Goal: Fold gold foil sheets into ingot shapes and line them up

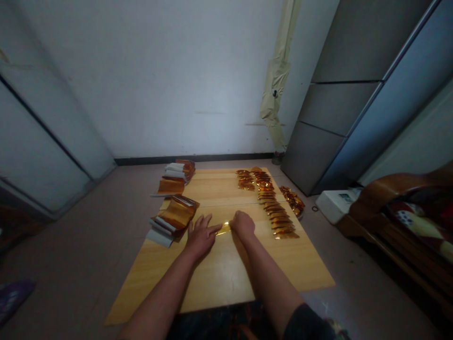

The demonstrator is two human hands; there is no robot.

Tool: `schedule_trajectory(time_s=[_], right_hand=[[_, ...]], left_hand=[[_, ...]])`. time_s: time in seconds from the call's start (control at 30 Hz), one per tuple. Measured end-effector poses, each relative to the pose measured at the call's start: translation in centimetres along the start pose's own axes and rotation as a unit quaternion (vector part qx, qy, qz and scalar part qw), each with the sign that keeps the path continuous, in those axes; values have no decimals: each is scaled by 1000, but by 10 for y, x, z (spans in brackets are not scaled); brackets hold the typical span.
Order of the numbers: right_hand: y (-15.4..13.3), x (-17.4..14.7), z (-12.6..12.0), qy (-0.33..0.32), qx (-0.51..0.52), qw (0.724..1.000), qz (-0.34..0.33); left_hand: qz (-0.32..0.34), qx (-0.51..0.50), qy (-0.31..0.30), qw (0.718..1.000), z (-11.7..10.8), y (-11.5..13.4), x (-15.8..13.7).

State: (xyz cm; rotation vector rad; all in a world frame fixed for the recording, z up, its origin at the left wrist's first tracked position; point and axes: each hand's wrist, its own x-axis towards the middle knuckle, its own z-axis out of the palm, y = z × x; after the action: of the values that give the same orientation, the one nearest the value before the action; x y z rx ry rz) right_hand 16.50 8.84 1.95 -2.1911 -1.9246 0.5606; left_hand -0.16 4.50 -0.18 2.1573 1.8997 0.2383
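Observation:
A narrow folded strip of shiny gold foil paper (223,229) lies on the wooden board between my two hands. My left hand (202,237) rests palm down with its fingers spread, and its thumb touches the strip's left end. At the other end, my right hand (243,225) is closed, its fingertips at the strip's right end. Just left of my left hand sits a stack of gold-and-grey foil sheets (179,212). To the right of my right hand, folded gold foil pieces (279,215) stand in an overlapping row.
Another stack of foil sheets (173,177) lies at the board's (283,269) far left. A shorter row of folded pieces (245,180) is at the far right. Beside the board, a container heaped with gold pieces (292,200) sits on the floor, near a white box (334,206) and a grey refrigerator (329,108).

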Motion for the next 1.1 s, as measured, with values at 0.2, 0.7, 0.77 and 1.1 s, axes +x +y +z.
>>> schedule_trajectory(time_s=[0.2, 0.7, 0.77, 1.1], right_hand=[[7, 4, -4, -17, 3, 1000, 8], [-11, 12, -3, -29, 148, 982, -109], [-16, 14, 4, -38, 110, 988, -104], [-17, 16, 5, -61, 52, 992, -100]], left_hand=[[-2, 1, 8, 1000, 2, 0, 1], [2, -8, 1, 1000, -3, 2, -1], [5, -7, 8, 1000, -2, 2, -2], [13, -22, 81, 996, 4, -4, -6]])
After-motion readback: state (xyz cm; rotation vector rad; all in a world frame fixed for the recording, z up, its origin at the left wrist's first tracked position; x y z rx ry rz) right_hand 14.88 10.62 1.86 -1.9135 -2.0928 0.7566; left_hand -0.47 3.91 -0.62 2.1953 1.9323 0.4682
